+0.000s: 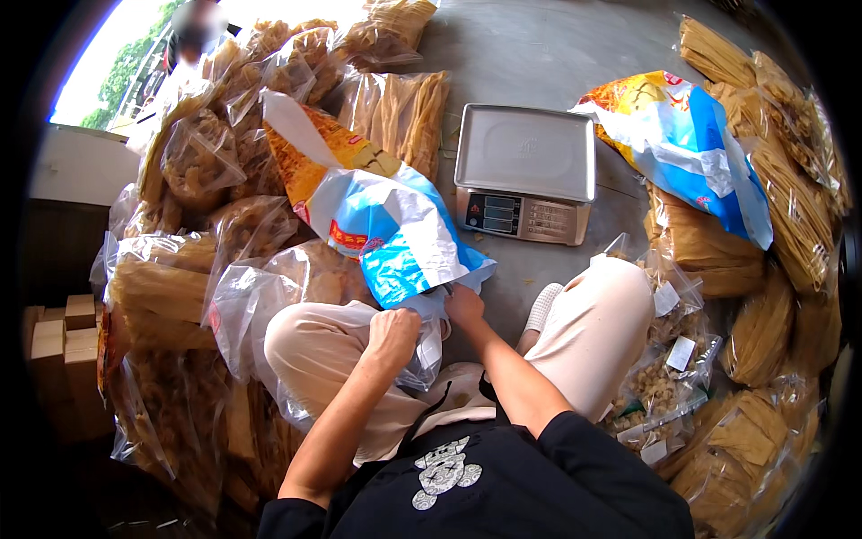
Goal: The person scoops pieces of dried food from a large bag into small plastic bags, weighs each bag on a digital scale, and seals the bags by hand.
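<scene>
Before me, a blue, white and orange printed plastic bag (404,222) lies slanted, its near end by my hands. My left hand (394,333) is closed in a fist at that near end, gripping plastic; a clear plastic bag (427,357) hangs beneath it between my legs. My right hand (466,306) is closed at the printed bag's near right edge. A small dark object (446,288) pokes out from its fingers against the bag; its kind cannot be told. Just beyond, a digital scale (525,172) with a bare metal pan stands on the floor.
Clear bags of dried tan food sheets (161,290) pile up at my left. A second printed bag (693,148) lies upon packs of dried sticks (788,195) at the right. Labelled bags of small pieces (663,377) sit by my right knee. Cardboard boxes (74,350) are far left; a person (195,34) is beyond.
</scene>
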A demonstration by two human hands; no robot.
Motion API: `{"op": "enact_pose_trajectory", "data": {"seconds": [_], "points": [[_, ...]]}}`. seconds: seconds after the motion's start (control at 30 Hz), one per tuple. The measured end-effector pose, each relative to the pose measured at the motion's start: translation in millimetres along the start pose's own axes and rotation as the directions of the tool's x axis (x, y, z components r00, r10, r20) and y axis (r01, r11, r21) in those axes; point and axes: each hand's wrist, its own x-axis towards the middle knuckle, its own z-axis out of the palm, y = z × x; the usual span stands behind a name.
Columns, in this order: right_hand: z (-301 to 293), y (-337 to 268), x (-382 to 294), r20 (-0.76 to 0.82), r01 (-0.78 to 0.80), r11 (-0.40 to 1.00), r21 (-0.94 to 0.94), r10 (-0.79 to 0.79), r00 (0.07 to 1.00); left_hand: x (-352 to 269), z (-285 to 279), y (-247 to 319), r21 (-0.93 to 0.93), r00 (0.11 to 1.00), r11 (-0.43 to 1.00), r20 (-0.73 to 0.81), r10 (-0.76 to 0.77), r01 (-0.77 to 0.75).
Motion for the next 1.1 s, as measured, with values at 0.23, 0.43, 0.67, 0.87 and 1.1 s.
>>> {"op": "enact_pose_trajectory", "data": {"seconds": [0.23,0.43,0.67,0.87,1.1], "points": [[33.5,18.5,18.0,0.032,0.114,0.938,0.328,-0.132,0.991,-7.1,-12.9,-5.6,0.008,1.0,1.0,-0.006,0.018,-0.018],[25.1,19.1,18.2,0.033,0.253,0.809,0.53,-0.318,0.948,-7.3,-20.0,-20.5,-0.013,0.996,0.999,-0.073,-0.049,0.048],[-28.4,21.2,-16.4,-0.025,0.264,0.744,0.614,-0.316,0.949,-9.5,-22.1,-25.6,-0.018,0.992,0.997,-0.096,-0.077,0.075],[-50.6,57.5,-17.2,-0.159,0.282,0.847,0.45,-0.235,0.959,-11.6,-8.0,-11.7,-0.152,0.988,0.986,-0.145,0.053,-0.075],[-108.8,48.1,-101.8,-0.07,0.05,0.98,0.192,-0.037,0.997,-35.9,63.2,7.2,-0.57,0.99,0.813,-0.129,0.056,-0.12]]}}
